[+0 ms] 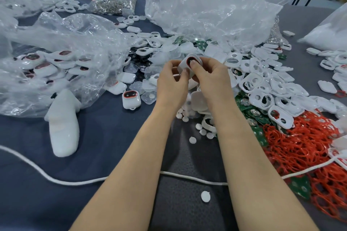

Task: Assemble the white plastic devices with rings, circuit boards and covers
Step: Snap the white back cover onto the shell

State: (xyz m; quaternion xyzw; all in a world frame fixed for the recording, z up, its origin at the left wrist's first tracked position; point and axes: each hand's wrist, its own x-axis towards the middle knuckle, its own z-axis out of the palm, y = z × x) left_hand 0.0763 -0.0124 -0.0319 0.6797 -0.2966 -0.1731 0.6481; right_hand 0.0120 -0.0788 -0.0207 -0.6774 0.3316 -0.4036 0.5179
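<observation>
Both hands hold one white plastic device (pixel 185 63) above the middle of the table; it has a red ring around a dark window on its face. My left hand (pixel 171 82) grips its lower left side, thumb on the edge. My right hand (pixel 211 78) grips the right side, thumb pressing on the window. A finished device (pixel 131 99) lies on the cloth to the left. White front shells (pixel 262 90) are heaped at right, with green circuit boards (pixel 247 110) and red rings (pixel 304 146) below them.
Crumpled clear plastic bags (pixel 62 47) cover the left and back, one holding finished devices. Small white discs (pixel 205 196) are scattered near my forearms. A white cord (pixel 56 178) runs across the dark cloth. A white foam piece (pixel 62 124) lies at left.
</observation>
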